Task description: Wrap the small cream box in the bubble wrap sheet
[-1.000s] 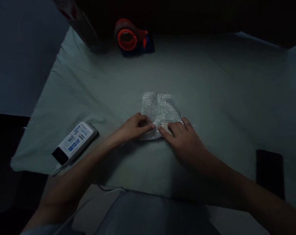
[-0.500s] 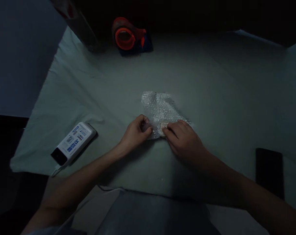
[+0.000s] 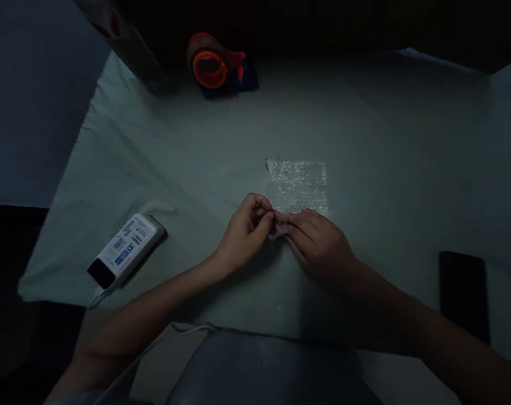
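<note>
A small sheet of clear bubble wrap (image 3: 300, 184) lies flat on the pale green cloth (image 3: 238, 146) in the middle of the table. My left hand (image 3: 245, 233) and my right hand (image 3: 318, 244) meet at its near left corner. Both pinch that corner, fingertips almost touching. A small pale thing shows between the fingertips, too dim to name. The scene is very dark.
An orange tape dispenser (image 3: 213, 67) stands at the far edge of the cloth. A white power bank with blue print (image 3: 126, 250) lies near left, cable trailing. A black phone-like slab (image 3: 464, 292) lies near right. A dim plastic-wrapped object (image 3: 124, 34) leans at far left.
The bubble wrap has shifted right and now lies flatter. Both hands drew together from pressing its near edge to pinching the near left corner.
</note>
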